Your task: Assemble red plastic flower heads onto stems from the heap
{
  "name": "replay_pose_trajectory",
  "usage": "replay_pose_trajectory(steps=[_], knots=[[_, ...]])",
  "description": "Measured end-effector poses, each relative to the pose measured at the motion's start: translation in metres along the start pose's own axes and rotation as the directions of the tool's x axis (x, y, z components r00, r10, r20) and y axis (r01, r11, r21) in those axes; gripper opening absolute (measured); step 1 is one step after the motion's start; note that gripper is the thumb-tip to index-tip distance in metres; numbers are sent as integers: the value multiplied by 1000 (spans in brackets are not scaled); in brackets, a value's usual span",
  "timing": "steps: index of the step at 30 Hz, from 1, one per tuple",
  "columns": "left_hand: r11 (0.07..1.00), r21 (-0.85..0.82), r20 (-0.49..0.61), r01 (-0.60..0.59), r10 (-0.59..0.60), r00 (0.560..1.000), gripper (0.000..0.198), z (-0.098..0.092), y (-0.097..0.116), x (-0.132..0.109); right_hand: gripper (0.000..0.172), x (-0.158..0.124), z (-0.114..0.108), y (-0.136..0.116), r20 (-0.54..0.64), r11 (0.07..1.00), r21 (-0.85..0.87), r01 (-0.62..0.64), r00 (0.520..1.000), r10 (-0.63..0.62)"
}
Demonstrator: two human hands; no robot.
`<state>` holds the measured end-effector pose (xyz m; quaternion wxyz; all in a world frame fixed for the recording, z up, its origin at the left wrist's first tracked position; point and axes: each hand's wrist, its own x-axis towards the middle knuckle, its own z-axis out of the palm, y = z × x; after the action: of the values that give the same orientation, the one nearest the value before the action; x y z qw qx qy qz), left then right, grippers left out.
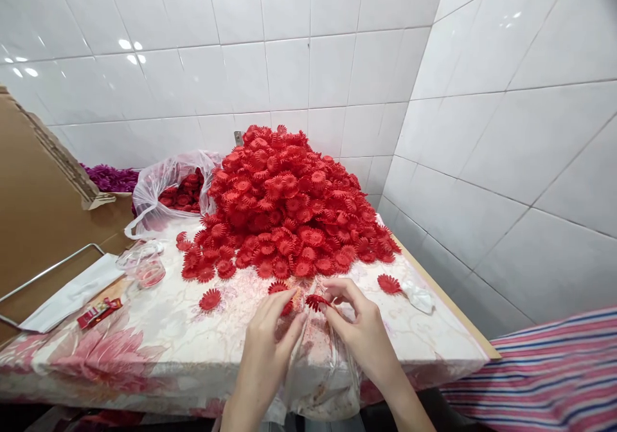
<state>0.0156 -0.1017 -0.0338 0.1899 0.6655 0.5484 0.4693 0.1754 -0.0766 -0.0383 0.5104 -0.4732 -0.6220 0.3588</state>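
Observation:
My right hand (359, 323) pinches a red artificial flower (317, 302) between thumb and fingers, above the front middle of the table. Beside it, my left hand (270, 332) is curved with thumb and index finger apart. Red petals (288, 307) show in that gap, and another red flower head (277, 287) lies just beyond the fingers. Behind both hands rises a large heap of red flower heads (294, 207). Under them, a clear plastic sheet (321, 380) hangs over the table edge.
Single red flowers lie left (210, 299) and right (389, 283), the latter by a crumpled white tissue (418, 297). At left are a plastic bag (144, 204) of darker red flowers, a small clear cup (150, 272), a red wrapper (99, 312) and a cardboard box (38, 194). Tiled walls stand behind and right.

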Motion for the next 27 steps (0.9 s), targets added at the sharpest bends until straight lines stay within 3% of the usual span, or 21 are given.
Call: replay_pose_trajectory(steps=[3, 7, 10, 13, 16, 20, 22, 27], knots=[[981, -175, 41, 86, -80, 996, 20, 8, 11, 1, 14, -7, -1, -4, -20, 972, 232, -19, 1000, 25], [969, -219, 33, 112, -107, 994, 16, 16, 15, 0, 16, -14, -1, -6, -37, 947, 319, -35, 998, 49], [987, -155, -139, 33, -55, 989, 8, 21, 13, -4, 24, -16, -1, -5, -63, 932, 352, -86, 991, 115], [989, -42, -269, -141, 124, 955, 9, 23, 11, -9, 34, -17, -1, -3, -96, 904, 407, -130, 978, 184], [971, -16, -154, -237, 231, 961, 17, 20, 10, -8, 40, -18, -1, -4, -52, 852, 494, -171, 973, 225], [985, -110, 38, -130, 135, 990, 15, 14, 13, -5, 40, -19, -4, -7, 39, 766, 602, -226, 967, 254], [984, -173, 58, -50, 60, 997, 12, 13, 15, -5, 37, -21, -6, -8, 80, 756, 606, -246, 965, 250], [968, -245, -11, 53, -57, 998, 12, 13, 17, -9, 32, -27, -8, -13, 113, 761, 599, -250, 967, 229]])
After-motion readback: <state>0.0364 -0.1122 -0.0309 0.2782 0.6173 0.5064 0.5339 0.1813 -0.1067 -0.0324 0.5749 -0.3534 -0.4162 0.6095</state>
